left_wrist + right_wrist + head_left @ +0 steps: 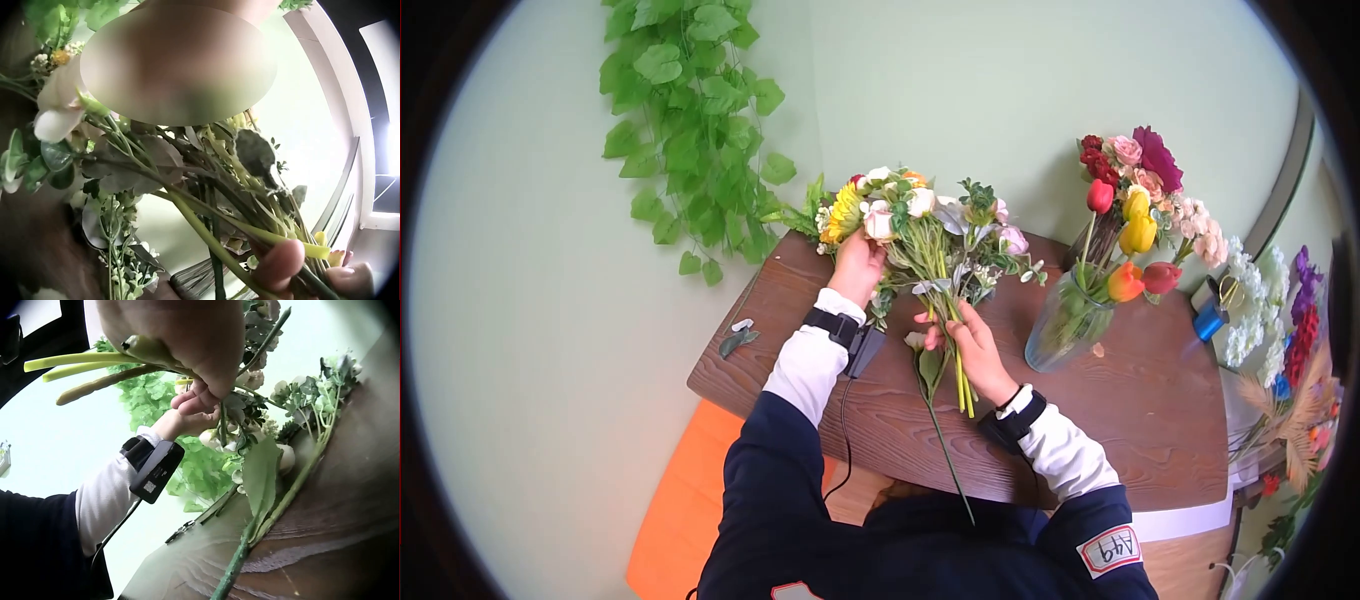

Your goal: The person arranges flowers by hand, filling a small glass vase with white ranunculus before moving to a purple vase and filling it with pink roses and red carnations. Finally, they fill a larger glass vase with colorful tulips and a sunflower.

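My right hand (975,350) grips a bundle of green flower stems (945,300), their cut ends sticking out below the fingers. Above it the bouquet spreads out, with a yellow sunflower-like bloom (841,212), a white rose (921,201) and grey-green leaves. My left hand (859,267) is up at the bouquet's left side, right under a pale pink rose (879,221). Its fingertips are partly hidden among the blooms, so I cannot tell how they close. A single long-stemmed flower (930,368) lies below the bundle, its stem reaching past the table's front edge.
A glass vase (1060,330) with red, yellow and orange tulips stands right of the bouquet. Behind it are pink and red flowers (1135,160). A blue roll (1211,320) sits at the right edge of the brown table (1140,420). Loose leaves (738,343) lie at left; ivy (690,130) hangs on the wall.
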`<state>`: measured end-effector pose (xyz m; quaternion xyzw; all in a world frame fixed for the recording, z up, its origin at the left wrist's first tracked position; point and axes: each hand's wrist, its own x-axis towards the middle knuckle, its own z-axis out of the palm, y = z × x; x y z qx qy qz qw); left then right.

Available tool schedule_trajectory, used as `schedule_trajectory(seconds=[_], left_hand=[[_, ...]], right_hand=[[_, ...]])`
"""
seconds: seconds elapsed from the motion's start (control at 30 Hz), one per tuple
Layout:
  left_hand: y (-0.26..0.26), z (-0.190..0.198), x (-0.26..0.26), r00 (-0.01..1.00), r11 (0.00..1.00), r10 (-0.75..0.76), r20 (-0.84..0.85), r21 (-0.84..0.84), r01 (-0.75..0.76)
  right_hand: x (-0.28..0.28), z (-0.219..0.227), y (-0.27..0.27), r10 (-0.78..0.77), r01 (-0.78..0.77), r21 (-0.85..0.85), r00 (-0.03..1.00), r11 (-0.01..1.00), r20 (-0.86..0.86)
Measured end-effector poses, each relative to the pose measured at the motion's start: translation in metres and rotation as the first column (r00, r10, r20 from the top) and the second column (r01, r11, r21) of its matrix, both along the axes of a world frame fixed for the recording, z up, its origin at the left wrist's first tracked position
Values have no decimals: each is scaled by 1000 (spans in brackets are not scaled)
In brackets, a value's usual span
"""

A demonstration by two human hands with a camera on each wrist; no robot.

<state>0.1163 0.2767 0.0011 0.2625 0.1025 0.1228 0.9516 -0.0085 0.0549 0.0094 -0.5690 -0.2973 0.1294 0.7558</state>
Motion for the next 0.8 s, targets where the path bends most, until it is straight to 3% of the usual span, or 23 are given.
schedule_trajectory(seconds=[0.03, 0.1, 0.13, 0.23, 0.27, 0.37, 0.57, 0.67, 0.8], left_hand=[[0, 6, -1, 999, 999, 52, 7, -6, -52], [3, 15, -9, 997, 1000, 10, 72, 25, -11], [18, -11, 7, 988, 912, -28, 155, 409, -38], [20, -10, 1, 979, 867, -31, 200, 494, -74], [10, 21, -16, 998, 999, -22, 61, 51, 18], [19, 15, -3, 999, 989, 47, -26, 139, -43], [8, 24, -15, 976, 961, 218, 7, 175, -216], [20, 21, -7, 976, 957, 181, 117, 207, -202], [21, 12, -7, 982, 966, 180, 59, 179, -187]], right_hand=[[-1, 1, 0, -4, 4, 5, 1000, 1000, -1], [-2, 3, 2, 25, -26, 21, 998, 999, 55], [-5, 5, 3, 20, -21, 31, 999, 999, 51], [-9, 8, 5, 14, -16, 35, 999, 999, 51], [-10, 8, 5, 5, -7, 52, 999, 999, 51], [-8, 3, 5, -37, 34, 51, 997, 998, 63], [-3, -6, 1, -57, 55, 62, 998, 997, 28], [-13, 3, 2, -31, 31, 70, 1000, 997, 0], [-14, 8, 7, -23, 24, 88, 1000, 996, -9]])
